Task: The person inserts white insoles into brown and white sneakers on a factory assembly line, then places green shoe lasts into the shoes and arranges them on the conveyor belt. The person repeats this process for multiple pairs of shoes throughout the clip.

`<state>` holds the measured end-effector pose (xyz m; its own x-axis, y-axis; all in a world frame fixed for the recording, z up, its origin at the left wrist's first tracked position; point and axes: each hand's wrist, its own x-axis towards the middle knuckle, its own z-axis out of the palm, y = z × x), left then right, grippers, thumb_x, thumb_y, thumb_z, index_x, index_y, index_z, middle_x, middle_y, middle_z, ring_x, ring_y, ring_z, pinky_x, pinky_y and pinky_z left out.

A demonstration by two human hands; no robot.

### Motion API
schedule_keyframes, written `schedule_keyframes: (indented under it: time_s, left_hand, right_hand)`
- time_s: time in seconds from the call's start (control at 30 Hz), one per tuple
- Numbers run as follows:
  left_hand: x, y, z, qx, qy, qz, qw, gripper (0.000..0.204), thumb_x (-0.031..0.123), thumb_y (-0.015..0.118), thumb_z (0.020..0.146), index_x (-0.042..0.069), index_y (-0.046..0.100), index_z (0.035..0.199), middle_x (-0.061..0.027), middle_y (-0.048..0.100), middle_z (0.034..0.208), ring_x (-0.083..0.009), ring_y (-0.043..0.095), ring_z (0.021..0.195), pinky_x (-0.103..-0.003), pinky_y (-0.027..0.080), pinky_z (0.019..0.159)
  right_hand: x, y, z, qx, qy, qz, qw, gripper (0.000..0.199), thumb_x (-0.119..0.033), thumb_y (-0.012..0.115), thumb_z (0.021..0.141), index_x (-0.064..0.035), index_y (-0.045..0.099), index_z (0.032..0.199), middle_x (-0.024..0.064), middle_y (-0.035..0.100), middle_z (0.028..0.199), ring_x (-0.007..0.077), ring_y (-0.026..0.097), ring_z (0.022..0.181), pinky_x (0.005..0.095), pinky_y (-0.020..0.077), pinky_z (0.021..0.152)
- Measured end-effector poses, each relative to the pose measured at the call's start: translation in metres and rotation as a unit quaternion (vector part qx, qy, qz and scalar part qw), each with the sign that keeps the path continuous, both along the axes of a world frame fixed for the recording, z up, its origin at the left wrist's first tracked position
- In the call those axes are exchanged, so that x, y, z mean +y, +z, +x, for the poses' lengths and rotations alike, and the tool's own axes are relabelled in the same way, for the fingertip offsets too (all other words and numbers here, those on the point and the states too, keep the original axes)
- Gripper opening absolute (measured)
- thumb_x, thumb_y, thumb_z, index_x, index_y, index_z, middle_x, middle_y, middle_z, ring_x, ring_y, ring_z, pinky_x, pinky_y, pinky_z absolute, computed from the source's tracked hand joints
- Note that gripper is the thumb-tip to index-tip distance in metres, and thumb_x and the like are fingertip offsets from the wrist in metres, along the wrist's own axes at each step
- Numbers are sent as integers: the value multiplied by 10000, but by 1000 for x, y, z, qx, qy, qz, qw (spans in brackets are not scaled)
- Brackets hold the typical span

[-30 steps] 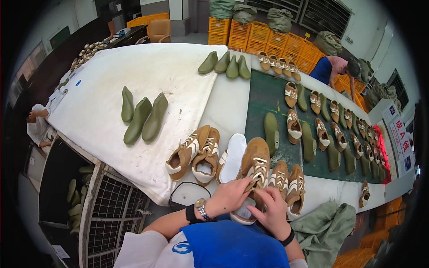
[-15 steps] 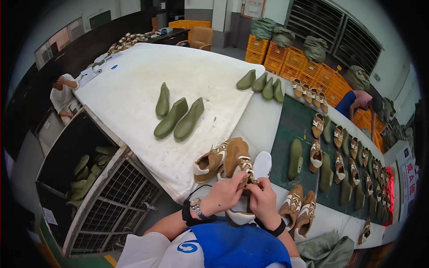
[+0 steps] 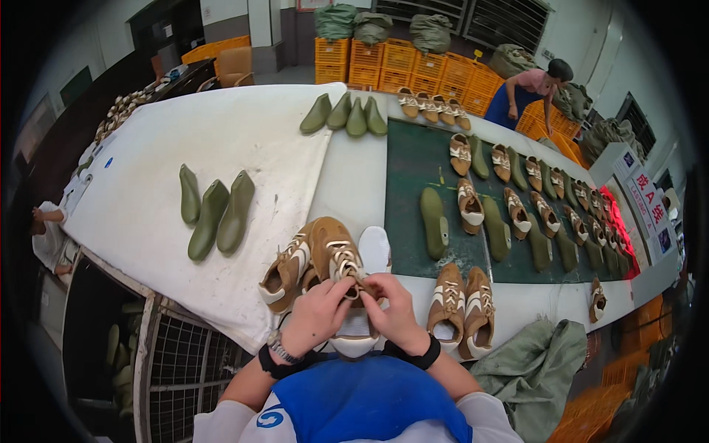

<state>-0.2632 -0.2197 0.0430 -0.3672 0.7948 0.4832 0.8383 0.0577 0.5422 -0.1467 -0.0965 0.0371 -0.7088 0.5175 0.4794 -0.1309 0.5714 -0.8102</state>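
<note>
While left hand [image 3: 314, 317] and right hand [image 3: 391, 306] pinch the laces [image 3: 344, 260] of a brown-and-white sneaker [image 3: 326, 235], two more sneakers [image 3: 478, 310] sit near right wrist.

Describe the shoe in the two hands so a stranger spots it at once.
Start at the big white cloth and go right of its near corner, to the left hand and right hand. Between them is a brown shoe, its white heel nearest the blue apron. Only this one, unlike the pair to its right, has both hands on its laces.
</note>
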Motion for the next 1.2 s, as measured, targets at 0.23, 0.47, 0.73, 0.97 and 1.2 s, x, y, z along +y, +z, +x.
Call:
schedule_keyframes:
  time_s: [0.23,0.47,0.73,0.97,1.2]
  left_hand:
    - [-1,-4,-11,5,-53,-26,998,154,43,570,798,118,623,922,-87,528,748,-285,584,691,-383,471,567]
    - [-27,-20,-34,-113,-166,-43,979,141,18,563,797,83,623,906,-97,570,798,-300,588,745,-363,477,649]
    - [-52,-9,-51,-190,173,49,965,134,-7,528,806,2,611,910,-160,617,745,-303,616,659,-353,483,613]
    - [-38,-3,-31,-60,104,-12,993,180,14,569,789,38,610,962,-161,602,781,-358,599,708,-406,484,617]
    - [-19,5,-33,-209,9,41,977,589,57,664,786,29,442,1331,-147,623,984,-276,631,771,-329,519,700]
  right_hand:
    - [5,-14,10,-11,-1,-41,999,311,13,641,817,-13,542,1111,119,623,916,193,640,743,287,533,673]
    - [3,-21,12,-88,-1,-163,983,238,19,602,854,-18,547,1083,98,618,976,150,638,845,268,528,720]
    - [-24,18,21,-169,203,63,962,503,-237,715,806,-111,540,1261,121,564,1149,246,632,833,330,525,695]
    - [-19,20,17,-271,203,114,934,507,-348,691,814,-148,499,1239,118,632,728,318,631,670,395,494,583]
    - [57,30,25,-270,124,11,955,398,-264,752,775,-71,556,1063,59,595,662,162,611,604,282,483,563]
